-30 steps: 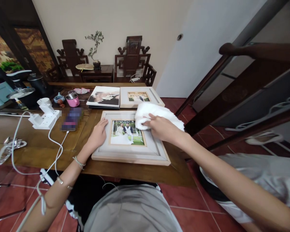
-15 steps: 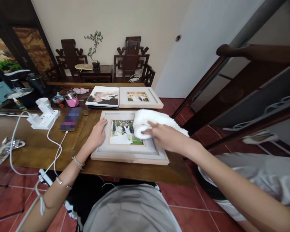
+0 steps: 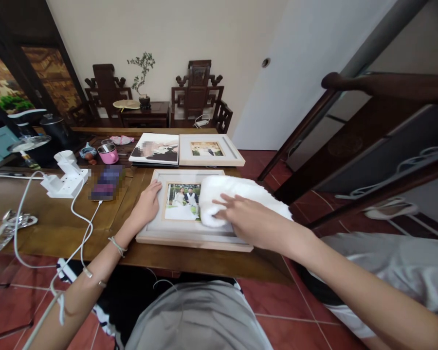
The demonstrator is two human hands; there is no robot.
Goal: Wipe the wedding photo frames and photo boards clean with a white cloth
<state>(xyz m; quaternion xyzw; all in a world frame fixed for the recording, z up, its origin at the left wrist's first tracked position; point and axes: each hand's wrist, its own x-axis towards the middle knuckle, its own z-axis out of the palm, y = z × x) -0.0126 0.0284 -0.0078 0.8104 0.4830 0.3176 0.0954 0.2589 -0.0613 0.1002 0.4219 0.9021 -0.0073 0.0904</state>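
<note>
A light wooden picture frame (image 3: 190, 242) with a wedding photo (image 3: 182, 201) in it lies flat at the table's near edge. My left hand (image 3: 148, 204) grips its left side, fingers over the rim. On the right half of the frame rests a fluffy white cloth (image 3: 241, 187), folded over and covering the photo's right part. My right hand (image 3: 241, 216) holds this cloth from above and presses it on the frame, fingers partly spread across it. The cloth's far end hangs past the frame's right side.
Behind lie a second frame (image 3: 226, 154) and a photo panel (image 3: 155, 149). To the left are a phone (image 3: 107, 183) on a white cable, a power strip (image 3: 67, 183), a pink cup (image 3: 108, 153) and a silver hair clip (image 3: 12, 228). A dark wooden chair (image 3: 379, 107) and another person's grey clothing (image 3: 379, 262) are at right.
My right hand has moved slightly toward me with the cloth, its fingers more spread; the cloth covers more of the photo's lower right. My left hand stays on the frame.
</note>
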